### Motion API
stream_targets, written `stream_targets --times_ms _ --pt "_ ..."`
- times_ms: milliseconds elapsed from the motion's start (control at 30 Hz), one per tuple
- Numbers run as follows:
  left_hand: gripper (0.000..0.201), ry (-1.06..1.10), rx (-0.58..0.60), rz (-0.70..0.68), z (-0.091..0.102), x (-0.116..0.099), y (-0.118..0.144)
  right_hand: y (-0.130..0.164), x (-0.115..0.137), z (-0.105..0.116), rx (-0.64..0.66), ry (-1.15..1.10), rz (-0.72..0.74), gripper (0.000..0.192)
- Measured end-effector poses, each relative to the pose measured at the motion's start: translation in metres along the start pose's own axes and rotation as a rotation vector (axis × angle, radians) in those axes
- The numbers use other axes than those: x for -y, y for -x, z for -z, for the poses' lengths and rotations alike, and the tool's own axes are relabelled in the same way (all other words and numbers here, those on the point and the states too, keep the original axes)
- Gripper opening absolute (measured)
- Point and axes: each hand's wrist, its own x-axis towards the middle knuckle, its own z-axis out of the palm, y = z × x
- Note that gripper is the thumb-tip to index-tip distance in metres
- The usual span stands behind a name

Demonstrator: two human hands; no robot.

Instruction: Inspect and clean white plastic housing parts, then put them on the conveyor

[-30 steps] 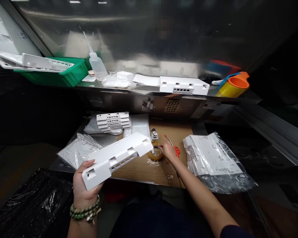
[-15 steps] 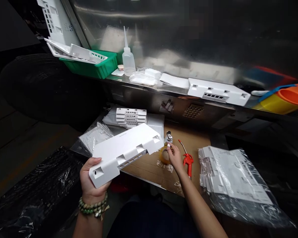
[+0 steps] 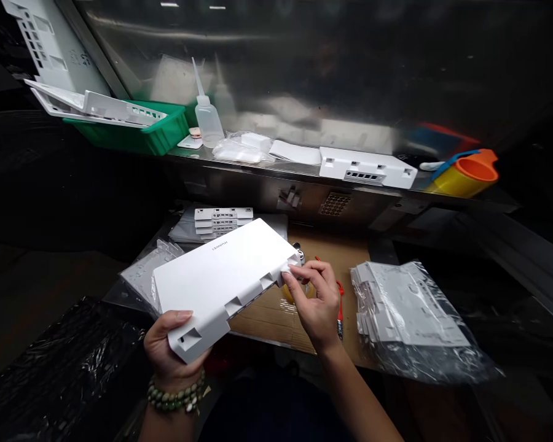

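A white plastic housing [image 3: 230,264] marked HUAWEI, with notches and port openings along its near edge, is tilted up in front of me. My left hand [image 3: 177,344] grips its lower left corner, thumb on top. At its right end my right hand [image 3: 316,301] pinches a small white wad [image 3: 286,268], perhaps cloth or paper, against the notched edge. Partly hidden behind that hand are a small metal-topped container [image 3: 298,250], a roll of tape and a red air blow gun [image 3: 340,301].
Stacked white housings [image 3: 223,215] lie behind on the cardboard-covered table [image 3: 262,319]. Bagged parts [image 3: 405,307] sit at right, more plastic-wrapped pieces [image 3: 147,273] at left. The metal shelf carries a green bin [image 3: 163,138], a squeeze bottle [image 3: 208,123], a housing [image 3: 368,166] and a yellow-orange cup [image 3: 465,178].
My right hand has moved from beside the metal-topped container to the housing's right end, bringing the white wad against it. The left hand keeps its hold; the view has shifted.
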Motion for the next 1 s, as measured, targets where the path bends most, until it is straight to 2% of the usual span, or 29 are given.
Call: stream_targets --times_ms 33,100,167,200,233,300,367,400,500,567,633,733,833,933,1000 --pt "0.02 0.028 -0.016 0.023 0.0 0.002 0.0 0.002 0.004 0.001 0.012 0.001 0.02 0.012" --pt "0.019 0.066 -0.027 0.081 0.0 0.003 0.002 0.007 0.014 0.006 0.115 -0.06 0.03 0.013" --pt "0.02 0.065 0.0 0.098 -0.001 0.001 0.006 0.01 0.021 0.015 0.247 -0.175 -0.009 0.014" --pt "0.027 0.067 0.014 0.099 -0.002 0.0 0.008 0.011 0.023 0.02 0.271 -0.232 -0.047 0.013" --pt "0.037 0.073 0.027 0.096 -0.001 -0.002 0.01 0.01 0.021 0.025 0.248 -0.277 -0.094 0.012" --pt "0.056 0.091 0.057 0.084 0.001 -0.006 0.014 0.005 0.012 0.033 0.097 -0.328 -0.215 0.012" --pt "0.067 0.103 0.092 0.083 0.006 -0.008 0.016 -0.003 -0.003 0.036 -0.047 -0.399 -0.381 0.018" --pt "0.069 0.103 0.115 0.098 0.009 -0.008 0.016 -0.006 -0.01 0.035 -0.063 -0.46 -0.472 0.021" --pt "0.07 0.09 0.184 0.157 0.02 -0.002 0.016 -0.011 -0.023 0.029 0.049 -0.636 -0.702 0.03" --pt "0.067 0.086 0.232 0.173 0.026 0.003 0.016 -0.009 -0.024 0.025 0.113 -0.645 -0.775 0.035" --pt "0.063 0.081 0.289 0.168 0.03 0.006 0.015 -0.003 -0.023 0.023 0.116 -0.589 -0.774 0.039" --pt "0.062 -0.06 0.353 0.147 0.031 0.002 0.006 0.005 -0.021 0.025 0.035 -0.501 -0.674 0.039" --pt "0.061 -0.27 0.346 0.141 0.028 -0.002 -0.006 0.011 -0.023 0.029 -0.019 -0.434 -0.494 0.035" --pt "0.056 -0.306 0.31 0.124 0.025 0.0 -0.012 0.013 -0.031 0.035 0.055 -0.338 -0.332 0.029" --pt "0.05 -0.318 0.299 0.031 0.027 0.004 -0.011 0.012 -0.037 0.04 0.058 -0.275 -0.298 0.028"
